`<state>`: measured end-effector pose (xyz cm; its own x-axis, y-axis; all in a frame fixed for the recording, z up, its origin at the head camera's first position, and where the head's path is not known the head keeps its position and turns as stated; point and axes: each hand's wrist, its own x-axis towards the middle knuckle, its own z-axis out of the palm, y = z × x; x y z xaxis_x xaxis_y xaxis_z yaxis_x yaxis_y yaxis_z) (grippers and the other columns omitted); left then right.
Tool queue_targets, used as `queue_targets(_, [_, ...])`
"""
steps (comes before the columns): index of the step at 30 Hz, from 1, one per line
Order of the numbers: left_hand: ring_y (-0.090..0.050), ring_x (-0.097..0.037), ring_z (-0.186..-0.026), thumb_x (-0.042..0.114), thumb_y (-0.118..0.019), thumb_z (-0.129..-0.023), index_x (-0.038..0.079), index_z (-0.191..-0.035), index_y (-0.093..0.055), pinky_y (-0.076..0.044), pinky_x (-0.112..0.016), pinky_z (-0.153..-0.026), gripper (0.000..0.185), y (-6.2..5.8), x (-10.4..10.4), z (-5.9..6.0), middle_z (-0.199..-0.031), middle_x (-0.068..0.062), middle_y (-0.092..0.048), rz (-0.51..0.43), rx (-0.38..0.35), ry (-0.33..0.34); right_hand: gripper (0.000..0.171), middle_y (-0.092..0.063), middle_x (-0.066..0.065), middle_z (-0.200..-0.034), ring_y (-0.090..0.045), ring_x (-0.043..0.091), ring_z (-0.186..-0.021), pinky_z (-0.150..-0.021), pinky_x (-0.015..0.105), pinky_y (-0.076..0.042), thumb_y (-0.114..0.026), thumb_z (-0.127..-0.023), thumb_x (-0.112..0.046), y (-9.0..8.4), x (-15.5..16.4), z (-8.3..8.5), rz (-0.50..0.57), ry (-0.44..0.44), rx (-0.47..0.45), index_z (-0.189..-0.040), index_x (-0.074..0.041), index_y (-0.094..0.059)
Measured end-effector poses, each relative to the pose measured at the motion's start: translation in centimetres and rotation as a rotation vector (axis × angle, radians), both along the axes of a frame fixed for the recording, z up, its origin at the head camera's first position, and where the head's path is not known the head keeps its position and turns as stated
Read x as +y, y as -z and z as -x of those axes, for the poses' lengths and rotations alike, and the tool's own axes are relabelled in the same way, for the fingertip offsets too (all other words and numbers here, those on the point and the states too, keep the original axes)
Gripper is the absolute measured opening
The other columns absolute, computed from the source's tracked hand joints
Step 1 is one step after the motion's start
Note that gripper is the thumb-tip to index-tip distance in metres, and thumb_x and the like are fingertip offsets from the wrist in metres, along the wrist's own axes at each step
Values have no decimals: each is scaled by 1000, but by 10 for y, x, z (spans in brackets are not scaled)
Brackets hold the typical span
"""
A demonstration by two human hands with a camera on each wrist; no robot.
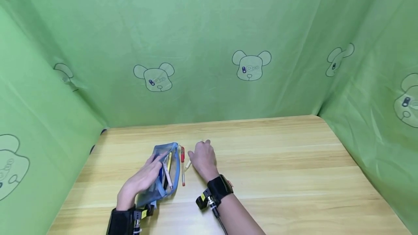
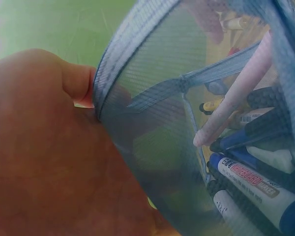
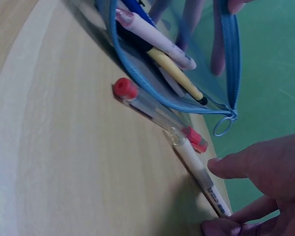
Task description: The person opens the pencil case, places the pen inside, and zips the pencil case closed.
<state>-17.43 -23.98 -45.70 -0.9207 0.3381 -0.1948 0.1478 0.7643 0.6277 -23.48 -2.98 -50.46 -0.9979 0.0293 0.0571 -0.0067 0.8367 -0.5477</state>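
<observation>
A blue mesh pencil case stands unzipped on the table, with several pens and markers inside, among them a whiteboard marker. My left hand holds its zippered edge, thumb at the rim and fingers behind the mesh. Just right of the case lies a clear pen with red ends. A white pen lies beside it on the wood, one end against the red one. Over the white pen's far end is my right hand, thumb spread from the other fingers, fingertips right at the pen.
The light wooden table stretches far to the right of both hands. Green cloth with bear-head outlines rises behind the table and along both sides. A cable hangs from the right wrist's camera.
</observation>
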Motion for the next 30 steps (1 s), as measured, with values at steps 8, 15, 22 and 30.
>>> queue_targets(8, [0, -49, -153, 20, -13, -111, -2, -161, -23, -5, -64, -122, 56, 0, 0, -1, -167, -24, -17, 2, 4, 1, 35, -59, 18, -99, -54, 20, -61, -45, 23, -49, -81, -88, -23, 2, -5, 1, -15, 8, -4, -68, -6, -58])
queue_targets(15, [2, -48, -153, 22, -13, -111, -1, -161, -23, -3, -64, -121, 56, 0, 0, -2, -168, -24, -16, 0, -10, -6, 34, -59, 19, -100, -52, 17, -57, -42, 20, -45, -75, -88, -8, 0, -5, 2, 5, -12, -13, -62, -8, -53])
queue_targets(22, [2, -48, -154, 23, -13, -111, 0, -162, -23, -4, -64, -122, 56, 1, 1, -1, -168, -22, -16, 3, -14, -3, 13, -57, 18, -96, -52, 19, -58, -43, 20, -45, -67, -83, 9, -2, -2, 4, 23, -6, -31, -76, -1, -63])
queue_targets(30, [3, -49, -153, 22, -13, -111, 0, -162, -22, -3, -65, -121, 56, 0, 2, 1, -168, -22, -16, 0, -11, 5, 10, -58, 16, -92, -55, 20, -61, -47, 21, -47, -70, -85, 5, -6, 6, 3, 44, -8, -64, -95, 5, -70])
